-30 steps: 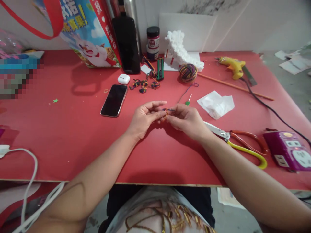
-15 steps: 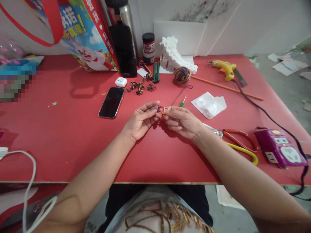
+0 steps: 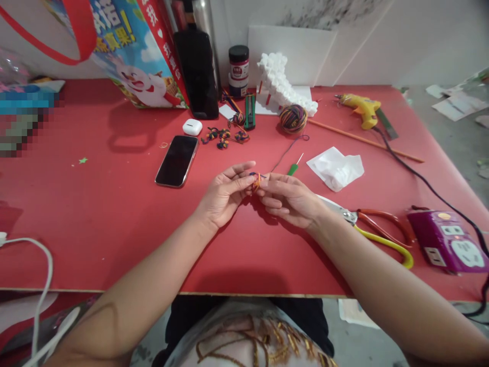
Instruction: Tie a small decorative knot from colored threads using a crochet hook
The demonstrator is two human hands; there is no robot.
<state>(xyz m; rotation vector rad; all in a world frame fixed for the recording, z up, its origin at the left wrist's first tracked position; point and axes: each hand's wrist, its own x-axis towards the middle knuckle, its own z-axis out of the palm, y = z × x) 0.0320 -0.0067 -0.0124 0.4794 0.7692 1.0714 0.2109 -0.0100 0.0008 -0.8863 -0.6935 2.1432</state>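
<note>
Between my two hands is a small loop of multicoloured yarn [image 3: 257, 181], orange, yellow and dark blue. My left hand [image 3: 225, 196] pinches its left side with thumb and fingers. The fingertips of my right hand [image 3: 292, 199] close on its right side, the other fingers curled below. From there a strand runs back to a ball of the same yarn [image 3: 293, 119]. Just beyond my right hand lies a green-handled crochet hook [image 3: 293, 169]. Several small yarn knots [image 3: 223, 134] lie farther back. How the strands cross inside my fingers is partly hidden.
A phone [image 3: 177, 161] and white earbud case [image 3: 192, 127] lie left; crumpled white paper [image 3: 336, 167], pliers [image 3: 382, 227] and a purple power socket [image 3: 445, 239] lie right. Behind are a glue gun [image 3: 361, 109], an orange stick [image 3: 367, 140] and a green cutter [image 3: 249, 111].
My hands stay together on the yarn, and the loop's orange strands sit slightly differently between my fingers. The whole view has shifted a little.
</note>
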